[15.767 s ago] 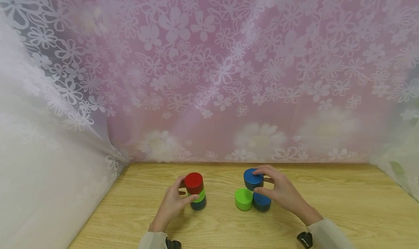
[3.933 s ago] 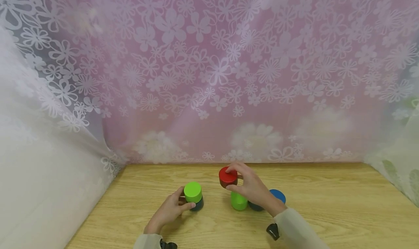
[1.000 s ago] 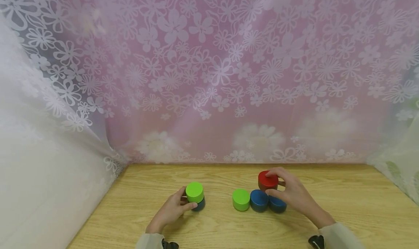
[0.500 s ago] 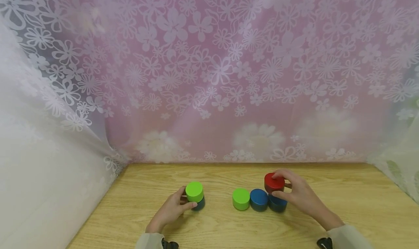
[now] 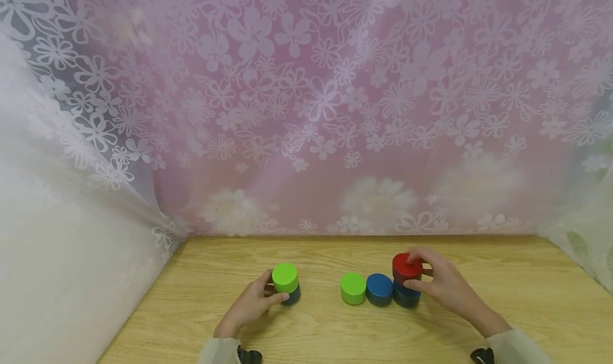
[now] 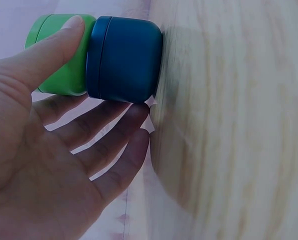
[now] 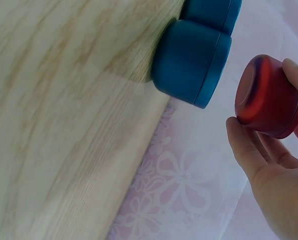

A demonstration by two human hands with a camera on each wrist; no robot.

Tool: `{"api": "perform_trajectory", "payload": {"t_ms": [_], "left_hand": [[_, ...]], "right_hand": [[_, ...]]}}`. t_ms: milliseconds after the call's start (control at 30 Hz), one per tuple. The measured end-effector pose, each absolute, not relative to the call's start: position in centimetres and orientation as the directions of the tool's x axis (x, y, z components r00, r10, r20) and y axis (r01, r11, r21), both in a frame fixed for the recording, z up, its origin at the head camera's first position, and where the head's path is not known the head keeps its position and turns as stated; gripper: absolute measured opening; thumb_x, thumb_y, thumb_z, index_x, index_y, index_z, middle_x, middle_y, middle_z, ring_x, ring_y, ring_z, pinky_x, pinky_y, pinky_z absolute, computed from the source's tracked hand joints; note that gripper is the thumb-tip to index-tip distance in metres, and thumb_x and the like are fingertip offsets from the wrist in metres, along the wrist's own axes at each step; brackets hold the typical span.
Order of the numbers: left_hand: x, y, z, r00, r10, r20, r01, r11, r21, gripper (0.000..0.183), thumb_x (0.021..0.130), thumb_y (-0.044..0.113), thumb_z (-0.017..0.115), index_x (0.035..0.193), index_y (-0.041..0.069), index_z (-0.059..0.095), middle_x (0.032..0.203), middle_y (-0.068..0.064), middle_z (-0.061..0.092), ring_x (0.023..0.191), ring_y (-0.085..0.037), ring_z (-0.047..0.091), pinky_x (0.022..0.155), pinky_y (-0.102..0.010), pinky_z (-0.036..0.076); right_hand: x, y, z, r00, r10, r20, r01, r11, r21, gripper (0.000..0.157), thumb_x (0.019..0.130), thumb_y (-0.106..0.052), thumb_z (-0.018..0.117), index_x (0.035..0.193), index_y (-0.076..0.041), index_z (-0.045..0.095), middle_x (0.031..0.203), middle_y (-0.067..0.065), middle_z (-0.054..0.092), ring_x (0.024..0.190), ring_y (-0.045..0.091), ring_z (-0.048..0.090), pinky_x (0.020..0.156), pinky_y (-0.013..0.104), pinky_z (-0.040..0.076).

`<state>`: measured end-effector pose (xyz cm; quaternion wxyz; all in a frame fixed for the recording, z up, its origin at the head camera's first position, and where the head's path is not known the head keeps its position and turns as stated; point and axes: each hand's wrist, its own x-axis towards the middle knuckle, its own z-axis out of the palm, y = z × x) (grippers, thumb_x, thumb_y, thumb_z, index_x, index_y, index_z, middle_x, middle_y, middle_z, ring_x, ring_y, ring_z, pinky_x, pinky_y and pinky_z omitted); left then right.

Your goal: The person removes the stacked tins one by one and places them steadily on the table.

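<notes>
My left hand [image 5: 250, 304] holds a stack of two small round lidded tins between thumb and fingers. The green tin [image 6: 64, 55] is on top, under the thumb; a dark blue tin [image 6: 126, 60] stands below it on the table, fingertips at its side. On the right, my right hand [image 5: 447, 285] grips a red tin [image 5: 405, 266] by its sides. In the right wrist view a gap separates the red tin from the blue tin [image 7: 191, 62] under it. That one ends a row with another blue tin [image 5: 379, 290] and a green tin [image 5: 353, 289].
The wooden table [image 5: 316, 334] reaches back to a pink, flower-patterned curtain [image 5: 306, 140]. Whitish sheeting [image 5: 62, 247] hangs along the left side, and more sheeting closes off the right. Bare wood lies between the stack and the row.
The red tin, earlier topping the left stack, has moved right in my right hand, past the row's middle, and sinks over the end blue tin. That blue tin was set there earlier. Left hand stays.
</notes>
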<state>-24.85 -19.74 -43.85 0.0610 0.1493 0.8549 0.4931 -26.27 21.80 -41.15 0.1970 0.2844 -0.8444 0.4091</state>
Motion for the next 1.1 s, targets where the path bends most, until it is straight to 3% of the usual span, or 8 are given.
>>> {"api": "perform_trajectory", "payload": {"t_ms": [200, 400, 633, 1100], "left_hand": [[-24.9, -19.8, -43.9, -0.948, 0.315, 0.042, 0.193, 0.467, 0.863, 0.064, 0.097, 0.024, 0.073, 0.145, -0.005, 0.043, 0.127, -0.015, 0.059, 0.115, -0.037, 0.060, 0.096, -0.054, 0.051], [-25.0, -19.8, -43.9, -0.946, 0.320, 0.042, 0.196, 0.464, 0.864, 0.064, 0.097, 0.024, 0.072, 0.146, -0.005, 0.043, 0.127, -0.015, 0.059, 0.114, -0.037, 0.061, 0.094, -0.052, 0.053], [-25.0, -19.9, -44.0, -0.946, 0.321, 0.044, 0.198, 0.467, 0.862, 0.064, 0.097, 0.024, 0.072, 0.146, -0.005, 0.043, 0.127, -0.015, 0.059, 0.114, -0.037, 0.061, 0.095, -0.053, 0.052], [-24.8, -19.8, -44.0, -0.941, 0.333, 0.054, 0.209, 0.450, 0.868, 0.065, 0.097, 0.024, 0.072, 0.146, -0.006, 0.042, 0.128, -0.017, 0.059, 0.115, -0.038, 0.061, 0.095, -0.052, 0.053]], "right_hand": [[-26.0, 22.4, -41.0, -0.776, -0.313, 0.548, -0.623, 0.520, -0.585, 0.042, 0.070, 0.008, 0.088, 0.095, -0.010, 0.059, 0.112, 0.013, 0.066, 0.099, 0.020, 0.063, 0.074, 0.039, 0.061], [-26.0, 23.1, -41.1, -0.784, -0.305, 0.541, -0.611, 0.535, -0.584, 0.043, 0.070, 0.008, 0.088, 0.091, -0.012, 0.057, 0.113, 0.013, 0.066, 0.098, 0.024, 0.064, 0.073, 0.040, 0.061], [-26.1, 24.1, -41.6, -0.773, -0.296, 0.561, -0.617, 0.556, -0.557, 0.046, 0.067, 0.007, 0.090, 0.090, -0.013, 0.056, 0.110, 0.010, 0.066, 0.097, 0.006, 0.060, 0.071, 0.028, 0.060], [-25.7, 26.1, -42.0, -0.798, -0.268, 0.540, -0.574, 0.608, -0.548, 0.048, 0.064, 0.010, 0.090, 0.089, -0.011, 0.056, 0.098, 0.002, 0.061, 0.092, 0.002, 0.058, 0.068, 0.036, 0.061]]}}
